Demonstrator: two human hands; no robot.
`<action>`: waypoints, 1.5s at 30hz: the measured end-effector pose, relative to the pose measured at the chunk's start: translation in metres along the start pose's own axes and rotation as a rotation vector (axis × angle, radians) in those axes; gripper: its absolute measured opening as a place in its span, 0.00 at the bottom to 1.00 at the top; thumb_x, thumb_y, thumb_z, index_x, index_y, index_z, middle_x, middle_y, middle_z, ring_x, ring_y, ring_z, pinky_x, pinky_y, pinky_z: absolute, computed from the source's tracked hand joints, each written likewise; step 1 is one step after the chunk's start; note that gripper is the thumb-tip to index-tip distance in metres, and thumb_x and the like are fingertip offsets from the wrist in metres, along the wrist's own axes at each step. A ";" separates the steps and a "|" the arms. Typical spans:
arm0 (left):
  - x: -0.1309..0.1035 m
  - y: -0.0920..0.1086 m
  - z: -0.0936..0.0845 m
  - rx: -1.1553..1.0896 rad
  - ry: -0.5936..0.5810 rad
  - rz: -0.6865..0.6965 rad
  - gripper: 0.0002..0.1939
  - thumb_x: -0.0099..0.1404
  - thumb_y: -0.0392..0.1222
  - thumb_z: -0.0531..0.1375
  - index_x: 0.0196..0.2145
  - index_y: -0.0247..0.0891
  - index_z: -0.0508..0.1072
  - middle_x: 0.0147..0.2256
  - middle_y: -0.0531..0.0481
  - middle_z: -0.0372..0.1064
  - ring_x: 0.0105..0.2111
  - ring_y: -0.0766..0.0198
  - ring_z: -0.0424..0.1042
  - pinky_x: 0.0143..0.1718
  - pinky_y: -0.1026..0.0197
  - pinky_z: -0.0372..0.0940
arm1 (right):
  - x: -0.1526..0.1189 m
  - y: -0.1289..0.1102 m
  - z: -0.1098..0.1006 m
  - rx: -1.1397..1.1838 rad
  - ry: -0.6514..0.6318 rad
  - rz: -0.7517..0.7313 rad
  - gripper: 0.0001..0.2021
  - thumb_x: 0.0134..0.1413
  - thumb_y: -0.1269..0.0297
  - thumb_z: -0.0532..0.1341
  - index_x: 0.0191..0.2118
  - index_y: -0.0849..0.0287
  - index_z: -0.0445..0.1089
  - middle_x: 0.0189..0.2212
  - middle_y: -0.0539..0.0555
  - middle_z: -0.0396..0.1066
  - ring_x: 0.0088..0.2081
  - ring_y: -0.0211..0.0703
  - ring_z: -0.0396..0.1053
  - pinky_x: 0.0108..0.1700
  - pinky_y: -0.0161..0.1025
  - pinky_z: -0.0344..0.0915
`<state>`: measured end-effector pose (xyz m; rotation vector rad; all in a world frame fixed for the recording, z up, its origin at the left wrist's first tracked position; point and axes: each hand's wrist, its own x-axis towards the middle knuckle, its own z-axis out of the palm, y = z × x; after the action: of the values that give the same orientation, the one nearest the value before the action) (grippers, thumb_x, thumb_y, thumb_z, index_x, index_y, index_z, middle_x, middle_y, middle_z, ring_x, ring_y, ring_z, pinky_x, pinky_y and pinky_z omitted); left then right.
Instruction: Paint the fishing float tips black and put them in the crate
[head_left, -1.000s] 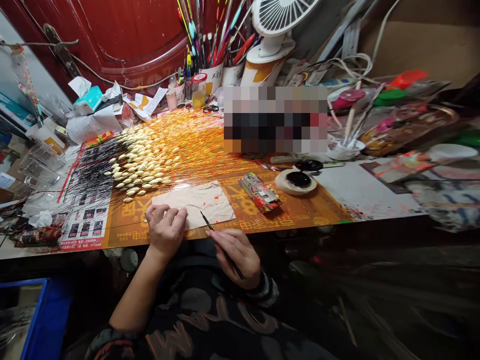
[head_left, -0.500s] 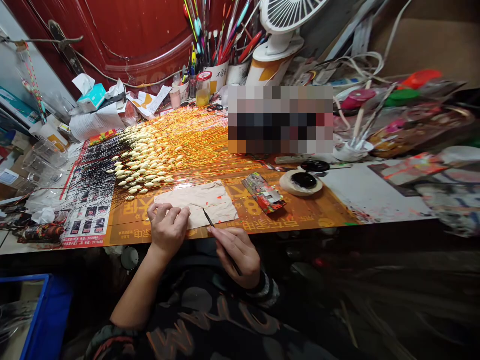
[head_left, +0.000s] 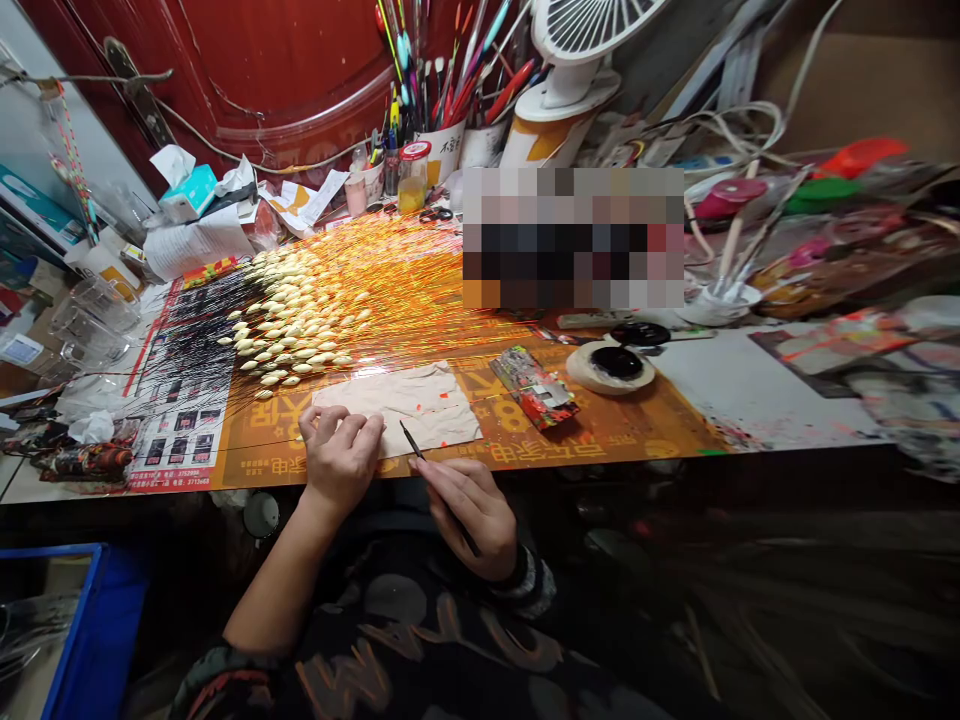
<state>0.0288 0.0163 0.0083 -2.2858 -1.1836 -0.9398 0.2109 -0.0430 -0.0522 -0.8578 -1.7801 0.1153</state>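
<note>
At the cream cloth's [head_left: 431, 398] near edge, the right hand [head_left: 472, 512] grips a fine-tipped brush [head_left: 412, 440]; the left hand [head_left: 341, 458] curls over the cloth's left end, its grasp unclear.

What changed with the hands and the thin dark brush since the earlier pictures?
The right hand, holding the thin dark brush, moved slightly left, bringing the brush tip nearer the left hand. The camera's view also shifted, so the surroundings sit farther right in the picture. Nothing was visibly picked up or let go. The left hand stayed at the wrinkled off-white rectangular sheet.
</note>
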 end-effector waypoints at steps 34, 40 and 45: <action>-0.008 -0.005 -0.008 0.021 -0.010 -0.054 0.06 0.67 0.39 0.61 0.42 0.42 0.76 0.33 0.50 0.77 0.39 0.59 0.71 0.53 0.47 0.53 | -0.003 -0.003 0.008 0.005 -0.030 -0.002 0.30 0.59 0.77 0.57 0.66 0.55 0.57 0.48 0.59 0.75 0.45 0.51 0.71 0.42 0.48 0.71; -0.011 -0.006 -0.007 0.003 -0.022 -0.070 0.07 0.67 0.40 0.61 0.42 0.43 0.77 0.33 0.50 0.77 0.40 0.59 0.71 0.54 0.47 0.52 | -0.002 -0.004 0.008 -0.017 -0.036 0.000 0.30 0.60 0.77 0.57 0.67 0.55 0.56 0.48 0.59 0.75 0.45 0.50 0.72 0.43 0.48 0.70; -0.010 -0.006 -0.008 0.015 -0.005 -0.053 0.06 0.67 0.39 0.61 0.42 0.42 0.77 0.33 0.50 0.77 0.39 0.59 0.71 0.53 0.47 0.52 | 0.000 -0.006 0.008 -0.035 -0.029 -0.001 0.30 0.60 0.78 0.57 0.67 0.55 0.56 0.48 0.59 0.75 0.44 0.50 0.72 0.43 0.48 0.70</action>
<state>0.0170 0.0094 0.0068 -2.2562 -1.2548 -0.9420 0.2011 -0.0444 -0.0526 -0.8839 -1.8143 0.0967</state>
